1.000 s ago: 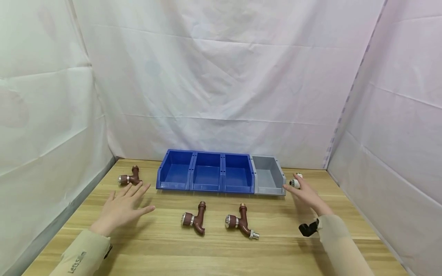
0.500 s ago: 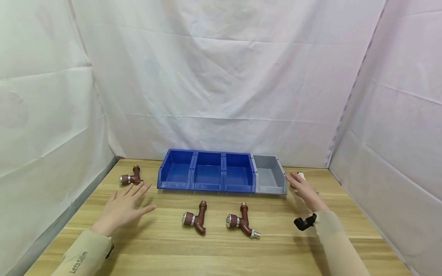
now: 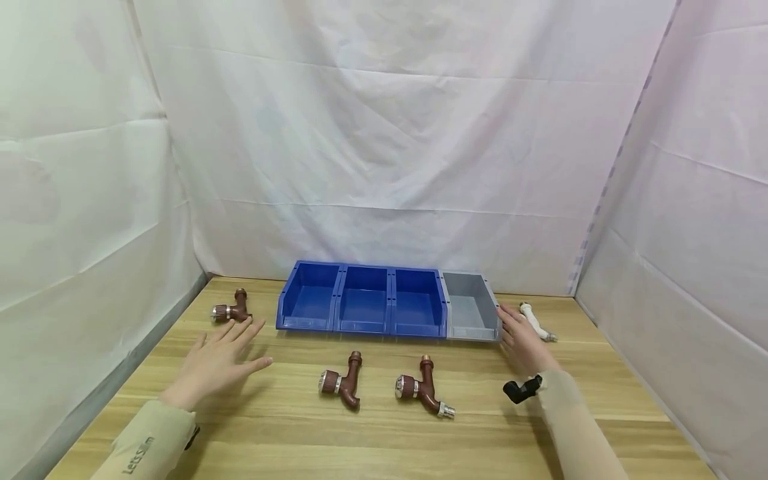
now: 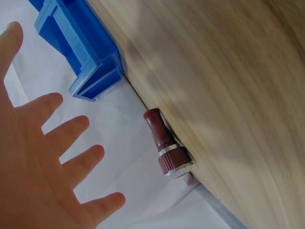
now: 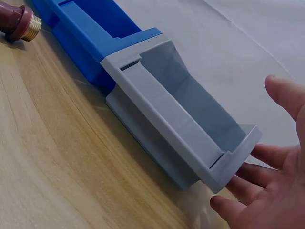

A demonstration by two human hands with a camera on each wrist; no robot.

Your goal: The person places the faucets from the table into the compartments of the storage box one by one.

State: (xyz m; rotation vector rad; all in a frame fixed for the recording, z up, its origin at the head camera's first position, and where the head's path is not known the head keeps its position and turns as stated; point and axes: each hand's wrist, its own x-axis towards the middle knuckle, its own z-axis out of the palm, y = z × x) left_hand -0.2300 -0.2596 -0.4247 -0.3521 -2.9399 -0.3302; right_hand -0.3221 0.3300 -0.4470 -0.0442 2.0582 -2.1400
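My left hand (image 3: 211, 367), fingers spread, hovers over the left of the table in front of a brown faucet (image 3: 234, 309) and holds nothing. In the left wrist view that faucet (image 4: 167, 143) lies beyond the fingertips. At the right my right hand (image 3: 523, 339) has its fingers extended beside the right wall of the grey bin (image 3: 471, 303). The right wrist view puts those fingers (image 5: 245, 188) at the bin's near corner; I cannot tell whether they touch it. A white faucet (image 3: 536, 323) lies just right of this hand, partly hidden by it.
Three blue bins (image 3: 363, 300) stand in a row left of the grey one. Two more brown faucets, one with a plain spout (image 3: 348, 383) and one with a metal spout tip (image 3: 426, 387), lie in front. White cloth (image 3: 384, 133) encloses the wooden table (image 3: 288, 440).
My right hand has moved left, away from the white faucet and toward the grey bin's side, so more of that faucet shows. The left hand stays nearly still.
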